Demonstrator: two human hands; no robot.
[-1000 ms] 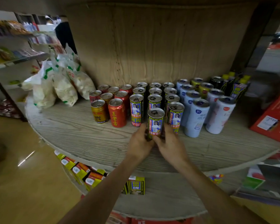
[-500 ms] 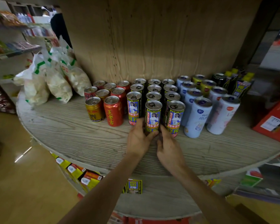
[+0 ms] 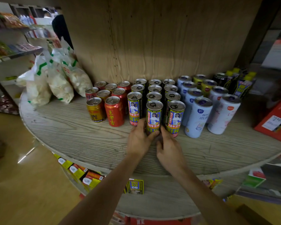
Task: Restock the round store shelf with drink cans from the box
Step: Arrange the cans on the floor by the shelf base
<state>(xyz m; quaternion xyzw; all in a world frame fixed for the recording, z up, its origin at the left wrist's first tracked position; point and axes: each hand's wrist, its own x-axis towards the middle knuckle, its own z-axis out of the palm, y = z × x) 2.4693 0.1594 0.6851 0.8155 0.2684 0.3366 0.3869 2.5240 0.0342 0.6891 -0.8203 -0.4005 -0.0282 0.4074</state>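
Closely, left hand (image 3: 139, 138) and right hand (image 3: 168, 150) grip front can (image 3: 154, 114), matching cans (image 3: 175, 117) flanking, pale cans (image 3: 198, 117) right.

Only the person's two arms show. The left forearm (image 3: 104, 189) is bare along its whole visible length, from the lower edge of the view up to the wrist, and so is the right forearm (image 3: 206, 192). Both are slender. The left hand (image 3: 139, 140) and the right hand (image 3: 169, 151) are bare as well, with knuckles faintly marked on their backs. The fingernails are too small to make out.
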